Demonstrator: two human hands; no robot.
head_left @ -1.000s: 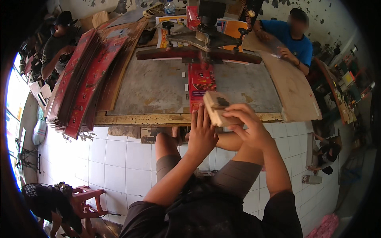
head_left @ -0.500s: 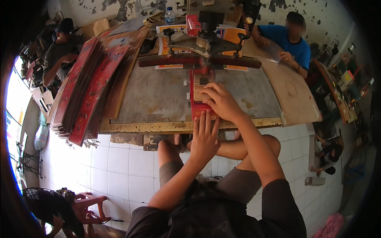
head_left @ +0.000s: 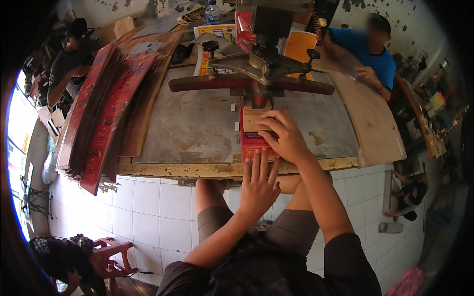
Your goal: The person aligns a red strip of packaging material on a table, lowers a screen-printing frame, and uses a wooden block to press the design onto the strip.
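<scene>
A red printed strip (head_left: 250,152) lies on the worktable, its near end toward me. My left hand (head_left: 260,185) is open, its spread fingertips resting on that near end at the table edge. Farther in, a light wooden block (head_left: 251,120) sits on the strip. My right hand (head_left: 284,135) grips the block's right side with bent fingers. Above the block stands a dark metal press (head_left: 261,64) with a long reddish crossbar (head_left: 207,84). Its foot is low over the block's far end; whether they touch I cannot tell.
Stacked red printed boards (head_left: 116,113) lean over the table's left side. A brown board (head_left: 375,118) covers the right side. Behind the press are printed sheets (head_left: 302,47) and a water bottle (head_left: 213,12). A person in blue (head_left: 380,66) sits far right, another person (head_left: 74,64) far left.
The view has shifted and moved slightly closer to the table. The press's centre, blurred before, now looks sharp. Both hands keep nearly the same places on the block and strip.
</scene>
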